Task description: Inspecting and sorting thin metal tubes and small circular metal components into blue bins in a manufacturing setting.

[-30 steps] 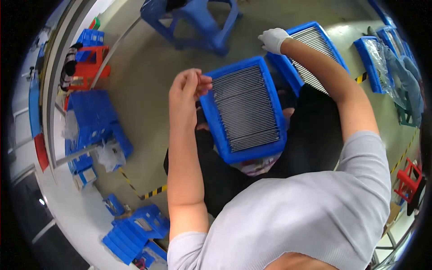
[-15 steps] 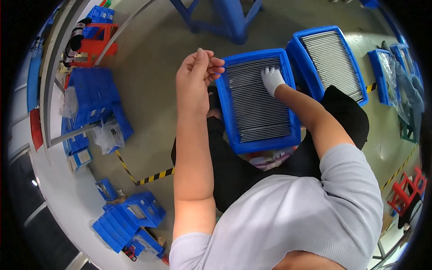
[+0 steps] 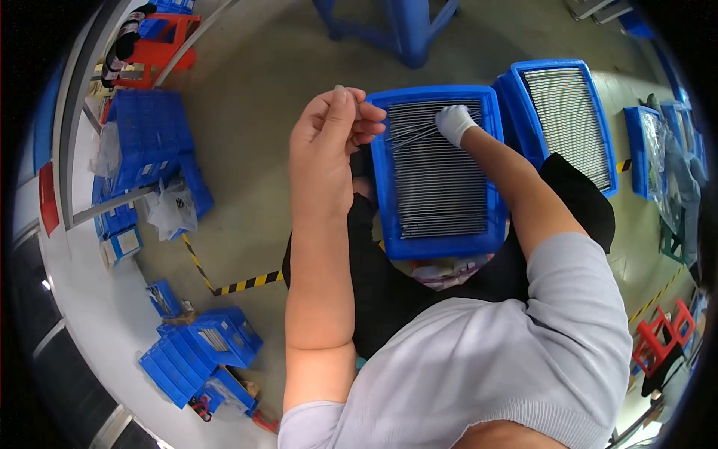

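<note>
A blue crate (image 3: pixel 378 183) in front of me holds many thin metal rods (image 3: pixel 441 191) laid side by side across it. My right hand (image 3: pixel 455 123), in a white glove, is closed over several rods near the far right of this crate. These rods lie slanted across the others, pointing toward the crate's left wall. Beside the crate's far left corner my bare left hand (image 3: pixel 329 123) is raised, its thumb pressed to curled fingers. Whatever may be in that pinch cannot be made out.
A second blue crate (image 3: pixel 617 176) of rods stands at the right. A blue plastic stool (image 3: pixel 411 45) is ahead. Stacked blue boxes (image 3: pixel 153 138) and a red stool (image 3: pixel 168 49) line the left. Yellow-black tape (image 3: pixel 250 283) marks the floor.
My right hand has closed, and several rods have tilted out of line beneath it. My left hand stays beside the crate, still pinched. The view has shifted slightly.
</note>
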Motion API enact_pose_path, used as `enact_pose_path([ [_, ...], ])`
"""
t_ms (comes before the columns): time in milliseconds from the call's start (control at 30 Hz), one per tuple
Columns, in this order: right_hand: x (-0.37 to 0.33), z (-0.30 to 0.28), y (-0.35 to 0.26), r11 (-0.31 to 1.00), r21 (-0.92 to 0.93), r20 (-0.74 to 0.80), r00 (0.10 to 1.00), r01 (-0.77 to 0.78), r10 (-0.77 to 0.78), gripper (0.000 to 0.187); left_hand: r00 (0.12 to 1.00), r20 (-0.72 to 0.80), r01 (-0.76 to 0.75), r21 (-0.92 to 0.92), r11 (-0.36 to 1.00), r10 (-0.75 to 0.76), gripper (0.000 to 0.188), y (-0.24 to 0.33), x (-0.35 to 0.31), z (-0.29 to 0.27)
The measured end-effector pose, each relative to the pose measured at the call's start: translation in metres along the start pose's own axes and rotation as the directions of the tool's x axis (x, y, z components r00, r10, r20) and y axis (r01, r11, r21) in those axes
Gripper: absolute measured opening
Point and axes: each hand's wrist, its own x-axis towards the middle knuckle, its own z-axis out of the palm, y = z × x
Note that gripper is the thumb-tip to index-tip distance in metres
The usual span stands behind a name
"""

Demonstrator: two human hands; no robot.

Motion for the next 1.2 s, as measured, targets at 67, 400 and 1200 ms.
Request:
enact_pose_path([
  [67, -0.005, -0.007, 0.000, 0.999, -0.042, 0.032, 0.999, 0.023, -0.021, 0.020, 1.000, -0.002, -0.002, 0.017, 1.000, 0.002, 0.035, -0.001, -0.001, -0.001],
  [400, -0.045, -0.024, 0.010, 0.947, 0.307, 0.157, 0.986, -0.094, 0.047, 0.024, 0.997, 0.033, -0.065, 0.024, 0.998, 0.064, 0.032, 0.000, 0.006, -0.001],
  [1200, -0.085, -0.113, -0.021, 0.823, -0.566, 0.407, 0.851, -0.051, 0.332, 0.024, 0.988, 0.029, -0.149, -0.022, 0.989, 0.149, 0.032, -0.016, 0.021, -0.001],
])
